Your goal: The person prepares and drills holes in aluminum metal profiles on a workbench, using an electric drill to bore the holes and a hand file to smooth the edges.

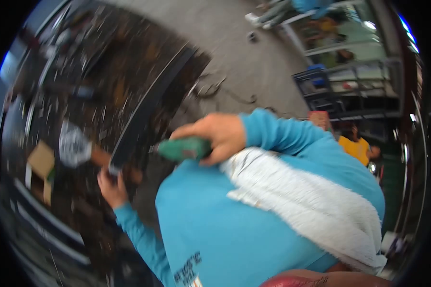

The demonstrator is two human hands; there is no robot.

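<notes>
My right hand (220,137) is wrapped round a green drill (183,149), held in front of my chest with its narrow tip pointing left. At the lower left, my left hand (113,189) has its fingers closed on the near end of a long dark metal profile (146,107). The profile slants away up and to the right over a dark, cluttered worktable (143,40). Motion blurs the table, and I cannot make out the drill's tip clearly.
Beside my left hand lie a clear plastic bag (74,144) and a cardboard box (41,160). Cables (209,88) lie on the floor past the table. A black crate (316,91) and metal frames stand to the right, near a person in yellow (354,147). Another person's legs (275,13) show at the top.
</notes>
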